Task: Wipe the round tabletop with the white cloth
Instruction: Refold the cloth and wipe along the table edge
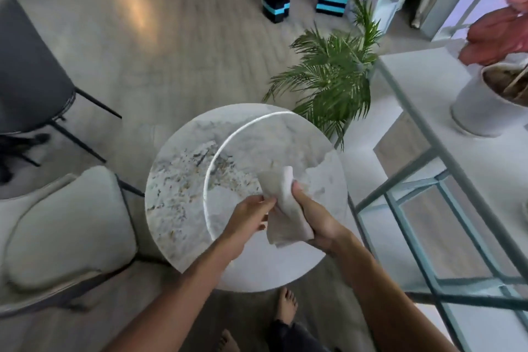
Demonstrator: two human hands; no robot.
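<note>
The round tabletop [183, 194] is white marble with grey and gold flecks and sits in the middle of the head view. Both hands hold the white cloth [285, 208] above its near right part. My right hand [314, 220] grips the cloth's right side, thumb on top. My left hand [248, 217] pinches its left edge with the fingertips. The cloth is bunched and folded, one end sticking up and the other hanging toward me. I cannot tell whether it touches the tabletop.
A cream cushioned chair [65, 226] stands at the table's left, a dark chair [28, 66] farther back left. A green palm [331, 77] grows behind the table. A white shelf unit [445, 134] with a potted plant [485, 100] is on the right. My bare feet [285, 306] are below.
</note>
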